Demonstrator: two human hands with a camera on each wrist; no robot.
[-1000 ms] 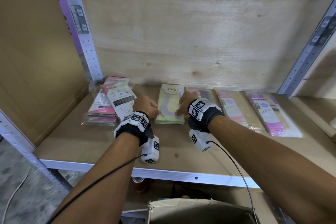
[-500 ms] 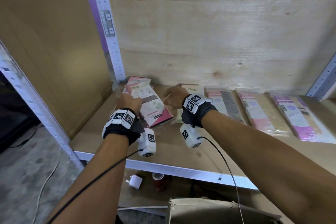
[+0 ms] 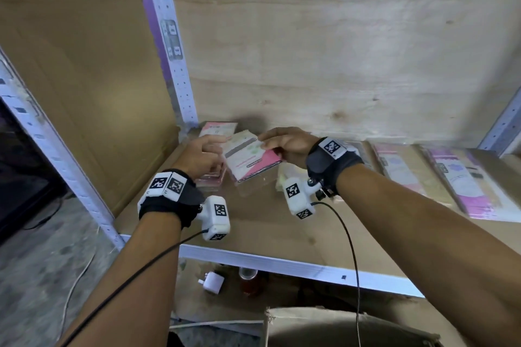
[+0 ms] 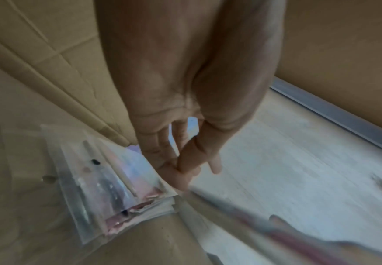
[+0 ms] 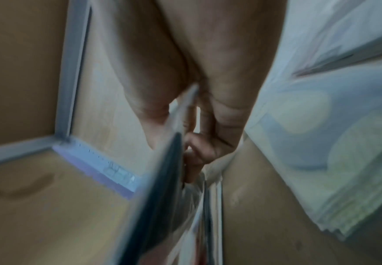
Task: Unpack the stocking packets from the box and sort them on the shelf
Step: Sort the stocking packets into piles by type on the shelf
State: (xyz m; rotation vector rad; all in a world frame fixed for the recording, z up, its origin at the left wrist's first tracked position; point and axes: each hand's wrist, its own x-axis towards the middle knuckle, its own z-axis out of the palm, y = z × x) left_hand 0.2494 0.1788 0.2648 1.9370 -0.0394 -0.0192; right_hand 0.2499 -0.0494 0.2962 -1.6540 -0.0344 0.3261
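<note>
The brown wooden shelf board [image 3: 262,222] sat inside a white perforated metal rack frame [image 3: 172,65], backed by pale plywood [image 3: 338,51] and flanked on the left by brown cardboard [image 3: 84,79]. Below the shelf's white front edge lay a white plug adapter [image 3: 212,282] and the rim of an open cardboard box [image 3: 338,321]; grey concrete floor showed at lower left.

A flat pink-and-white stocking packet in clear plastic [image 3: 251,159] was tilted above the shelf near its back left corner. The right hand [image 3: 287,142] pinched its far right edge between thumb and curled fingers [image 5: 194,152]. The left hand [image 3: 201,155] reached beside the packet's left edge, its fingers [image 4: 181,172] loosely extended and close together; whether they touched the packet could not be told. Under that hand lay a stack of pink packets in glossy sleeves [image 4: 117,188]. A pale yellow-green packet [image 3: 284,175] lay just right of the held one, and a row of pink and beige long packets [image 3: 439,177] stretched along the shelf to the right.
</note>
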